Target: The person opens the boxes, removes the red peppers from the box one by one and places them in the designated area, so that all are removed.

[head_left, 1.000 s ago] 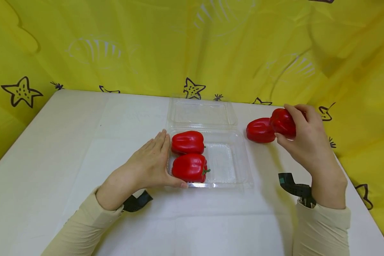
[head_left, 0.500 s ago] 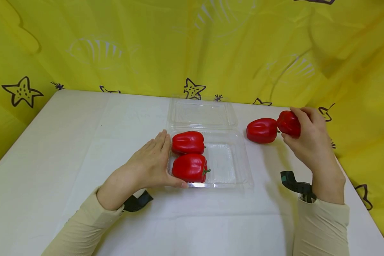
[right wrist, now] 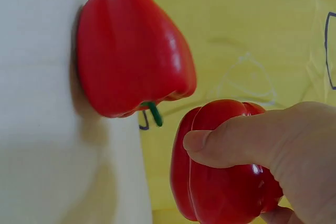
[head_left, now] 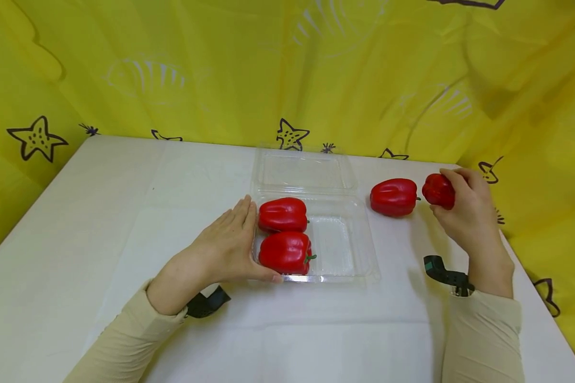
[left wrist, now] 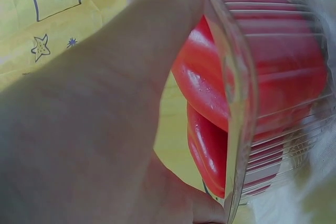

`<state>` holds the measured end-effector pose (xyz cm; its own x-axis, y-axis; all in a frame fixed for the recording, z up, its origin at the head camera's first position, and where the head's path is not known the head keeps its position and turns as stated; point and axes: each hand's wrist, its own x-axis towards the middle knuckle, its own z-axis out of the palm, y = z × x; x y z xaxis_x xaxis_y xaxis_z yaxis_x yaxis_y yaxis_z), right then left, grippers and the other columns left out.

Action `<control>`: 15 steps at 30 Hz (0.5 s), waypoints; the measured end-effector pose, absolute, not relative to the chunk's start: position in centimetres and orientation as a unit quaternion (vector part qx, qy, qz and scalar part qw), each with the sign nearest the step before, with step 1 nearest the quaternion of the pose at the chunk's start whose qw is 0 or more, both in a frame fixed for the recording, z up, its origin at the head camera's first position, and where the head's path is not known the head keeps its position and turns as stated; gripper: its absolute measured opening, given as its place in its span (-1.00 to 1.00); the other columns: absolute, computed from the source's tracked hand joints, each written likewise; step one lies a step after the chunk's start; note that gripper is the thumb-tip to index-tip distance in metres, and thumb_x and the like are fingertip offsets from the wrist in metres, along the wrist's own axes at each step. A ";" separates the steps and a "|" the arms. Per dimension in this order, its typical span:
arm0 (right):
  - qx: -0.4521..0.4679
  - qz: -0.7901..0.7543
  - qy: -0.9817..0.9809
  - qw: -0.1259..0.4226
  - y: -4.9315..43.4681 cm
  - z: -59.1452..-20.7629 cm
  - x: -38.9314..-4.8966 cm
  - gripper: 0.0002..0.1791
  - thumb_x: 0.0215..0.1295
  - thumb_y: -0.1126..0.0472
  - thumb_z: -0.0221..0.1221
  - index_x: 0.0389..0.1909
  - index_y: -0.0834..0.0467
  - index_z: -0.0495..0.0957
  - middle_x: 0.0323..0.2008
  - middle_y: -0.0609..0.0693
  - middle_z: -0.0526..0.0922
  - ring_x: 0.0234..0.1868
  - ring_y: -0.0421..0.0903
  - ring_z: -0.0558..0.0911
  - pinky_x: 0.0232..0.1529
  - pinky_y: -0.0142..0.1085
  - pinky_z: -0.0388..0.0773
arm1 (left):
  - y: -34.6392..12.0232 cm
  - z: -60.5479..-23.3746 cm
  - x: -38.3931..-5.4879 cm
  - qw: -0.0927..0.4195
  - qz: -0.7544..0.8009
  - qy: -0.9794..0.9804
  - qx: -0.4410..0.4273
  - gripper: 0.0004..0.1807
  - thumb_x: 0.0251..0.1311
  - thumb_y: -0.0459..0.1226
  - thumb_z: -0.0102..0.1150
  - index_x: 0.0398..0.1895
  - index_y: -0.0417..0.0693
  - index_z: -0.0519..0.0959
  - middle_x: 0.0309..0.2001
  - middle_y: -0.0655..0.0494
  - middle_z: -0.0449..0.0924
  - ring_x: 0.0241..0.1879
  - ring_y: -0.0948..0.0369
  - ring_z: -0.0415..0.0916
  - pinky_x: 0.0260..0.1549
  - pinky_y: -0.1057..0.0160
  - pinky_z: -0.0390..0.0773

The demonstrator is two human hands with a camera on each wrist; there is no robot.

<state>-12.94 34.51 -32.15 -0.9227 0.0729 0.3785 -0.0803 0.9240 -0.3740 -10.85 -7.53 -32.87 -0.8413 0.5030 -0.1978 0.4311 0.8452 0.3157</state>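
My right hand (head_left: 470,210) grips a red bell pepper (head_left: 438,190) at the right side of the table. In the right wrist view the thumb lies across this held pepper (right wrist: 220,192); whether it touches the table I cannot tell. Just left of it, apart, another red bell pepper (head_left: 394,197) lies on its side, green stem to the right. My left hand (head_left: 222,246) rests straight fingers along the left rim of a clear plastic clamshell box (head_left: 364,260), its thumb on the front rim. Inside the box's left half lie a rear pepper (head_left: 282,214) and a front pepper (head_left: 286,252).
The box's lid (head_left: 306,173) is folded back flat behind it. A white table (head_left: 124,223) lies beneath everything, and a yellow patterned curtain (head_left: 220,69) hangs along its back and right edges. Black camera mounts (head_left: 445,274) sit on both wrists.
My right hand has moved right and slightly nearer with its bell pepper, so a gap now separates it from the pepper lying beside it. The left hand and the box stay put.
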 end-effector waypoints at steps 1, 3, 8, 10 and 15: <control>0.005 0.195 -0.960 0.201 34.7 -32.4 -13.0 -0.25 -0.07 0.52 0.37 0.24 0.39 0.39 0.22 0.43 0.31 0.23 0.38 0.27 0.09 0.41 0.42 | -7.5 -32.9 -10.9 0.138 0.131 0.951 0.245 0.50 -0.24 0.45 0.33 0.55 -0.35 -0.10 0.58 -0.26 -0.16 0.58 -0.13 -0.18 0.52 -0.09 0.03; 0.010 0.193 -0.959 0.207 35.0 -32.7 -13.2 -0.28 -0.08 0.53 0.37 0.21 0.40 0.41 0.20 0.44 0.32 0.21 0.38 0.28 0.08 0.41 0.42 | -7.5 -32.9 -10.9 0.137 0.131 0.951 0.245 0.49 -0.23 0.45 0.33 0.55 -0.35 -0.10 0.58 -0.26 -0.16 0.58 -0.13 -0.18 0.52 -0.09 0.04; 0.010 0.190 -0.964 0.188 35.7 -33.4 -13.6 -0.28 -0.08 0.54 0.36 0.21 0.40 0.40 0.18 0.45 0.31 0.18 0.41 0.27 0.07 0.43 0.42 | -7.5 -32.9 -10.9 0.138 0.130 0.951 0.243 0.50 -0.23 0.46 0.32 0.55 -0.35 -0.10 0.59 -0.25 -0.16 0.59 -0.13 -0.18 0.52 -0.09 0.03; 0.007 0.187 -0.967 0.172 35.9 -33.6 -13.7 -0.28 -0.07 0.52 0.37 0.22 0.41 0.39 0.18 0.45 0.30 0.18 0.41 0.26 0.07 0.43 0.42 | -7.5 -32.9 -10.9 0.139 0.130 0.951 0.242 0.50 -0.23 0.46 0.32 0.55 -0.35 -0.10 0.59 -0.25 -0.17 0.59 -0.13 -0.18 0.52 -0.08 0.03; -0.009 0.176 -0.977 0.123 36.1 -33.9 -14.1 -0.29 0.02 0.43 0.39 0.24 0.40 0.37 0.21 0.44 0.26 0.20 0.41 0.22 0.06 0.43 0.43 | -7.5 -33.0 -10.9 0.136 0.129 0.952 0.242 0.49 -0.23 0.46 0.32 0.55 -0.35 -0.09 0.58 -0.26 -0.16 0.58 -0.13 -0.16 0.52 -0.08 0.04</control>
